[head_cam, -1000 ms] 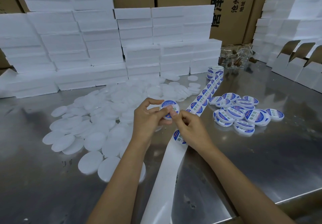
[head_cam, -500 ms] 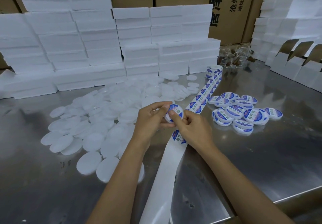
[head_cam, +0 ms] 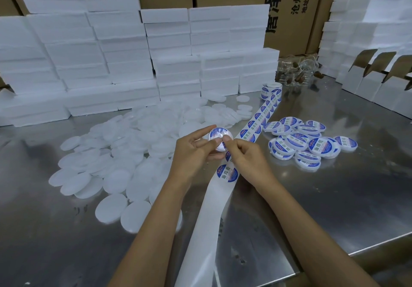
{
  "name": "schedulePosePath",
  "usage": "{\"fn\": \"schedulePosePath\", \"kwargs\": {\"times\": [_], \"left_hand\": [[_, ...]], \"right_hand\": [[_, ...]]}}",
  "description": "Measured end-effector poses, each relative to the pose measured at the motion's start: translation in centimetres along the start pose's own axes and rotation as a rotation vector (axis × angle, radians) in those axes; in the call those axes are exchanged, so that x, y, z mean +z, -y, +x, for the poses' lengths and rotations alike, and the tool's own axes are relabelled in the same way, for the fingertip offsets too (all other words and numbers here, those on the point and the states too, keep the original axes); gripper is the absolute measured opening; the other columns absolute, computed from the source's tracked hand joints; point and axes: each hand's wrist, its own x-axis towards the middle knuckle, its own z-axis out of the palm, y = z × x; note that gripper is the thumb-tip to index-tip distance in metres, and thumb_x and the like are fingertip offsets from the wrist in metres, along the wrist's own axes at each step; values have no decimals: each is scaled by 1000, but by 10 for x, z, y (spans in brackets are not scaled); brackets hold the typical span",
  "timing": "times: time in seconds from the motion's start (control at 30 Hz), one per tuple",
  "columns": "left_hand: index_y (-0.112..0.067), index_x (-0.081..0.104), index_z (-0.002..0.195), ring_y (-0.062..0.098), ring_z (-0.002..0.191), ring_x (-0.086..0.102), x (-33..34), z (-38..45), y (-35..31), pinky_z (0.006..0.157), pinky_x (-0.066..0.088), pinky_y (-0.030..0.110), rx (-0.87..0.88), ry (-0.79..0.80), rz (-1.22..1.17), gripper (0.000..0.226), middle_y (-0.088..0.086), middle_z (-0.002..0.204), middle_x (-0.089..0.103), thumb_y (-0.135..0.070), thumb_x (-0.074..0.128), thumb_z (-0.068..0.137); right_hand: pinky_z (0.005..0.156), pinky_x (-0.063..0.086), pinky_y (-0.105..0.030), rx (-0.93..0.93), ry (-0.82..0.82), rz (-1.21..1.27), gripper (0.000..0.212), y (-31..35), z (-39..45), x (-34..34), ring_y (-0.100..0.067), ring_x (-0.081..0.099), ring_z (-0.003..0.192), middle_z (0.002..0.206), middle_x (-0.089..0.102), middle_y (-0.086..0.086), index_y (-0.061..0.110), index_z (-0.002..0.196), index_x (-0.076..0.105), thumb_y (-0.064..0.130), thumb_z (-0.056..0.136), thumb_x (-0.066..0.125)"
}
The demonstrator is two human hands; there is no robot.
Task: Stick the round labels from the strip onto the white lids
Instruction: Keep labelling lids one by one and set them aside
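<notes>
My left hand (head_cam: 192, 152) grips a white lid (head_cam: 217, 135) above the table, its top covered by a blue and white round label that glares in the light. My right hand (head_cam: 242, 159) presses its thumb and fingertips on the lid's near edge. The label strip (head_cam: 252, 130) runs from a roll (head_cam: 270, 90) at the back, under my hands, to bare backing paper (head_cam: 207, 219) toward me. One label (head_cam: 227, 173) sits on the strip just below my hands. A heap of plain white lids (head_cam: 124, 152) lies to the left.
Labelled lids (head_cam: 305, 146) are piled to the right of the strip on the steel table (head_cam: 334, 197). White foam boxes (head_cam: 133, 52) are stacked along the back and right. Small glass jars (head_cam: 298, 70) stand at the back right. The table's front edge runs close on the right.
The lid with its label has tilted flatter in my left hand and now glares. My right thumb has slid across to the lid's near edge.
</notes>
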Motion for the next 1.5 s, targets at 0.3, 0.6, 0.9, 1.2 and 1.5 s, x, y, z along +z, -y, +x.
{"fn": "schedulePosePath", "kwargs": {"times": [0.3,0.6,0.9,1.2,1.5], "left_hand": [[-31,59,131,20,91,77,6,4,7,73,64,37,-109,-81,-12,36,1,108,76,-37,66,96],[-23,62,118,28,80,77,-10,11,2,63,63,34,-51,-299,-74,17,7,97,78,-29,55,104],[-8,65,99,26,63,73,-32,18,-5,53,58,29,-60,-436,-228,10,10,76,76,-12,57,97],[-10,66,94,21,59,69,-43,13,-10,51,55,27,50,-654,-254,13,10,75,72,-9,53,95],[-10,65,92,20,57,68,-50,14,-13,52,55,28,50,-692,-290,13,11,75,71,-8,53,94]], "right_hand": [[51,29,-24,285,-258,112,49,-2,9,-22,-10,35,49,51,41,7,15,63,48,45,101,49],[36,30,-20,505,-643,472,37,-14,26,-73,-7,37,37,51,47,4,12,87,66,35,105,43],[48,34,-25,426,-573,261,25,-13,26,-64,-12,45,53,61,55,5,12,94,68,25,98,47],[82,47,-32,-272,106,-540,12,10,1,26,-12,57,94,96,68,14,26,93,67,35,86,68],[91,43,-34,-272,218,-627,34,2,14,57,-15,54,106,110,67,7,27,105,68,51,80,73]]}}
